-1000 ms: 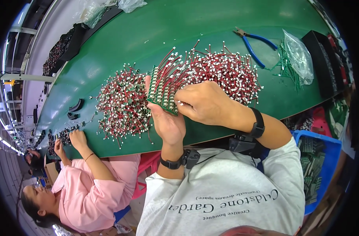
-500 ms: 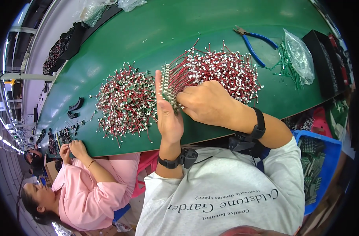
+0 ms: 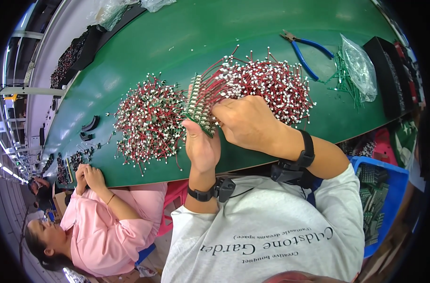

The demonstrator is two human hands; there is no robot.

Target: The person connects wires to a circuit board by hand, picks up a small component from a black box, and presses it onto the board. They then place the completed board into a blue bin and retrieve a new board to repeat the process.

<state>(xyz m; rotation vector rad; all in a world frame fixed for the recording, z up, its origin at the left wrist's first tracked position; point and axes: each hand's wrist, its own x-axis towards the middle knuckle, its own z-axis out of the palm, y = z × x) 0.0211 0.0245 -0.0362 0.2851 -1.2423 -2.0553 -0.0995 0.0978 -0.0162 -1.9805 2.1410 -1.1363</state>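
Note:
My left hand (image 3: 203, 150) holds a green circuit board panel (image 3: 196, 107), its thumb at the lower edge and the rest of the fingers mostly behind the board. Rows of small white connectors cover the panel, and red wires (image 3: 215, 87) fan out from it to the right. At the panel's right side my right hand (image 3: 255, 123) is closed with fingertips pinched; what sits between them is hidden, though red wires run right beside them. A pile of red wires with white plugs (image 3: 276, 89) lies just beyond the right hand. To the left is a heap of small wired boards (image 3: 149, 122).
Blue-handled cutters (image 3: 304, 54), green strips (image 3: 344, 75), a clear plastic bag (image 3: 359, 68) and a black box (image 3: 387, 78) are at the right of the green table (image 3: 200, 28). A blue bin (image 3: 396, 188) of boards stands lower right. A co-worker in pink (image 3: 111, 231) sits at left.
The panel has tilted so more of its connector face shows, and the left fingers have slipped behind it. My right hand stays nearly in place. The co-worker's hands have shifted slightly.

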